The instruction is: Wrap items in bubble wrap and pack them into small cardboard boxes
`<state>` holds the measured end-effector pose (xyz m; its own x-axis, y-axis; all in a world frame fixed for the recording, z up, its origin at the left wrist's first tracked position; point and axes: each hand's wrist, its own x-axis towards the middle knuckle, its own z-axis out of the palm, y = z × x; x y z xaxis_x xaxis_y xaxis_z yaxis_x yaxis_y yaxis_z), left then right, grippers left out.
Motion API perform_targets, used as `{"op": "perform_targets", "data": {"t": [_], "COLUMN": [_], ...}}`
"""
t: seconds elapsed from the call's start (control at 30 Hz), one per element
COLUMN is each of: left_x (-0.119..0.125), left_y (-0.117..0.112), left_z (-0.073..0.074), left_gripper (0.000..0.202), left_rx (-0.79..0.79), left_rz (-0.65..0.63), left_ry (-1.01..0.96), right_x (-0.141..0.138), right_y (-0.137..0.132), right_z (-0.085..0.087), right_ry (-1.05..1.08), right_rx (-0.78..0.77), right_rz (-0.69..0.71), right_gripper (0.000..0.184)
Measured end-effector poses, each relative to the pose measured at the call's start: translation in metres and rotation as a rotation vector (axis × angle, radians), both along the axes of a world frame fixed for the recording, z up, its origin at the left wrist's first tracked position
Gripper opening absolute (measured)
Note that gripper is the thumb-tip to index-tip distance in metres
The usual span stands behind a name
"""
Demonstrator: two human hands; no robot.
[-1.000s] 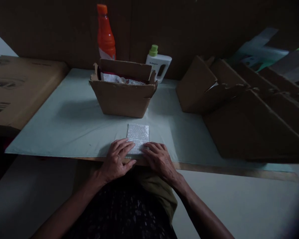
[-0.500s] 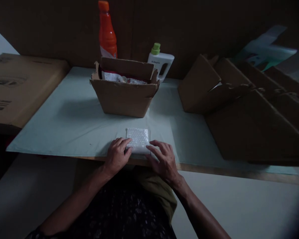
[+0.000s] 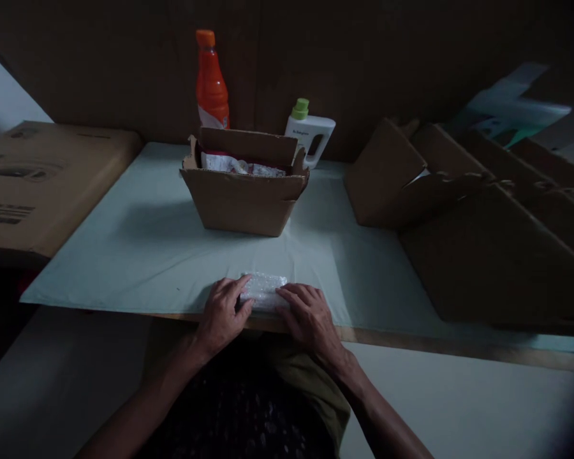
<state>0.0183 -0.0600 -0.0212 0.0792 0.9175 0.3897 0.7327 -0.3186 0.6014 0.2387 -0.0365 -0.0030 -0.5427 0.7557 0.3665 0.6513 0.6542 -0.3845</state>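
Head view, left hand (image 3: 221, 313) and right hand (image 3: 310, 317) clasping one knobbly bubble-wrap bundle (image 3: 266, 291), one open cardboard box (image 3: 243, 201), one orange plastic bottle (image 3: 211, 86), one white jug (image 3: 310, 132)

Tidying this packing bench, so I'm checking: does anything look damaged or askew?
The open box has ragged, torn flap edges, worst at its left rear corner. The cardboard boxes at the right lie tipped, leaning on each other. The bubble-wrap packet looks intact.
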Motion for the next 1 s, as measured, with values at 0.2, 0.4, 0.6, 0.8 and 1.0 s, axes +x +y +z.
{"op": "perform_targets", "data": {"t": [0.2,0.4,0.6,0.8,1.0], "left_x": [0.004,0.004,0.014,0.014,0.004], "left_y": [0.013,-0.014,-0.02,-0.02,-0.016], "left_z": [-0.003,0.005,0.011,0.016,0.019], "left_gripper": [0.03,0.049,0.079,0.079,0.078], "left_rx": [0.015,-0.244,-0.502,-0.522,-0.45], "left_rz": [0.083,0.201,0.092,0.02,0.101], "left_ry": [-0.02,-0.628,-1.144,-1.2,-1.172], "right_x": [-0.008,-0.02,-0.037,-0.026,-0.016], "right_y": [0.004,0.012,-0.013,-0.011,-0.013], "right_z": [-0.007,-0.012,-0.006,-0.003,0.064], "right_ry": [-0.133,0.178,0.366,0.505,0.636], "right_rx": [0.08,-0.045,-0.167,-0.354,-0.552], "right_rz": [0.015,-0.181,-0.055,-0.07,0.135], "right_gripper": [0.025,0.022,0.018,0.038,0.038]}}
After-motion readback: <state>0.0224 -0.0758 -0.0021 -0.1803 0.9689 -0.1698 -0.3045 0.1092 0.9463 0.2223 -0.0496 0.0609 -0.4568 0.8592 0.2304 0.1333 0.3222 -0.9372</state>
